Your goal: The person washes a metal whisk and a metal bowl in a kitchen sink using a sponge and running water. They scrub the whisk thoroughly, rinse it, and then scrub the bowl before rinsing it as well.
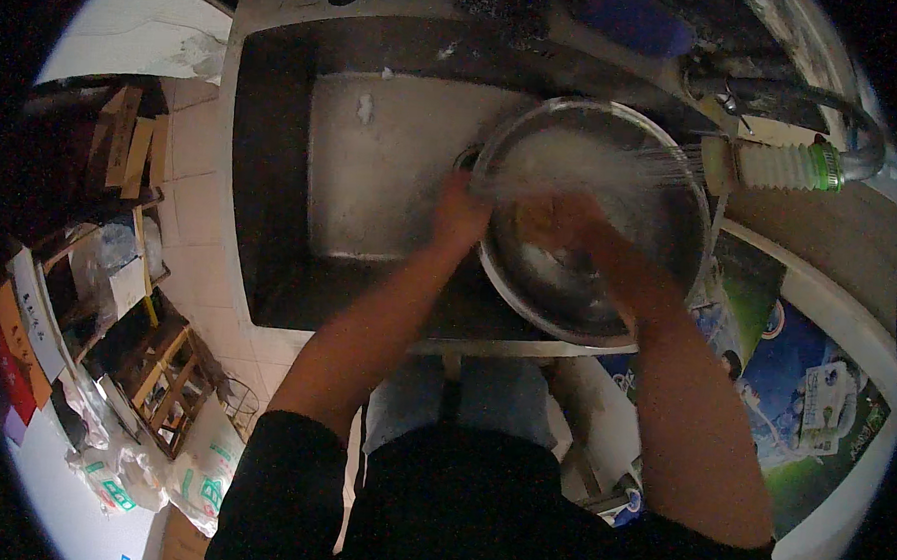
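Observation:
A round stainless-steel basin [604,317] sits at the right end of a rectangular sink [393,165], tilted and overlapping the front edge. My left hand [460,214] grips the basin's left rim. Inside the basin is my right hand [571,221], blurred and low against its inner surface. Something yellowish shows at its fingers, too blurred to name, and whether the hand holds it is unclear. From the ribbed faucet nozzle [772,166] at the right, a fan of water [667,166] sprays leftward across the basin and over both hands.
A grey hose [867,141] curves into the nozzle at a green clamp [827,167]. Behind the sink lies a dark blue object [636,22]. Printed boxes or panels [804,378] stand at the right. Plastic bags [139,477], a wooden rack [170,388] and cardboard [128,142] are at the left.

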{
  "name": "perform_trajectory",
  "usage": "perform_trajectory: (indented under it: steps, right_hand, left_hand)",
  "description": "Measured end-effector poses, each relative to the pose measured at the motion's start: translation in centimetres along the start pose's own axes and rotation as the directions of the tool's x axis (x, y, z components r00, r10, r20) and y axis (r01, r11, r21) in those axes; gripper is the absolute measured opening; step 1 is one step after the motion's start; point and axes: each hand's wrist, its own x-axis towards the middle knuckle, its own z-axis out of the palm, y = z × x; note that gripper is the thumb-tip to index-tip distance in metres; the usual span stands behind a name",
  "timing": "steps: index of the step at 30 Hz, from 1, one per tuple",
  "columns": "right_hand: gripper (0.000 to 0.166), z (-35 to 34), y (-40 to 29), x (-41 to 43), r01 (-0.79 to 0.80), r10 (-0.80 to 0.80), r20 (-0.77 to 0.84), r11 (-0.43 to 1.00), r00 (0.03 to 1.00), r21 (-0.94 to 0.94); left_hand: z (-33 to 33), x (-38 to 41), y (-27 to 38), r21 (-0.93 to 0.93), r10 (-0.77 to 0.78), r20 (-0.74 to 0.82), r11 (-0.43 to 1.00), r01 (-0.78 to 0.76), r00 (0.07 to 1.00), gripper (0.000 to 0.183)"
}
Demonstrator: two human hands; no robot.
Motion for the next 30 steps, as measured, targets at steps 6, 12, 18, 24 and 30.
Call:
perform_trajectory:
  steps: [6,12,18,24,30]
  right_hand:
    - [0.042,1.6,-0.8,1.4,0.008,0.004,-0.07,0.985,0.998,0.173]
    - [0.048,2.0,0.3,5.1,-0.251,0.389,-0.182,0.822,0.903,0.511]
    - [0.054,5.7,-7.7,9.1,-0.079,0.65,-0.356,0.541,0.671,0.837]
    - [0.061,-1.2,-5.1,14.8,-0.284,0.801,-0.461,0.577,0.383,0.766]
    - [0.086,3.7,-9.0,11.9,-0.307,0.699,-0.297,0.599,0.65,0.739]
  left_hand:
    - [1.7,7.1,-3.0,0.267,-0.029,0.244,0.963,-0.039,0.969,0.052]
    - [1.0,8.3,-1.1,0.121,-0.023,0.267,0.993,-0.01,0.963,0.056]
    - [-2.4,0.4,4.2,-0.147,-0.088,0.167,0.983,0.113,0.982,0.054]
    - [0.5,-6.1,2.1,-0.029,0.005,-0.041,1.0,-0.006,0.999,0.048]
    - [0.8,-8.2,2.8,-0.061,-0.02,-0.163,0.998,0.011,0.986,0.037]
